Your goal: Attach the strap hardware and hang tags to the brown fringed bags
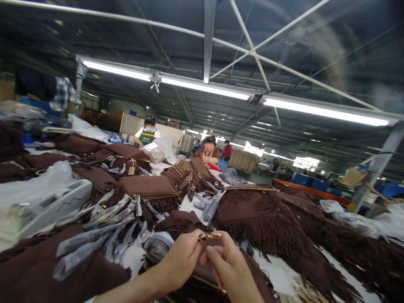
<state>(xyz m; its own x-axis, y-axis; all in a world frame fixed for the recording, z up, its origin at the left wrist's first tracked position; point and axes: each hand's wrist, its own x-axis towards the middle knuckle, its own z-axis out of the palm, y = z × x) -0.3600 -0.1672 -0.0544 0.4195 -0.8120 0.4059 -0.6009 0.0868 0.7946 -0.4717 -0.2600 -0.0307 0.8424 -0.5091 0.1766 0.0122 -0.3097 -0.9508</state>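
Two ends pinched: left hand [184, 254] and right hand [232, 265] grip a small gold-coloured metal fitting [211, 237], above the near edge of the white table [277, 271]. Step, judged: manipulating fitting; next calls for steady fingers.

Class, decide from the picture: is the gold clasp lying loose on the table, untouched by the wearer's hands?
No, the gold clasp is held between the left hand and the right hand.
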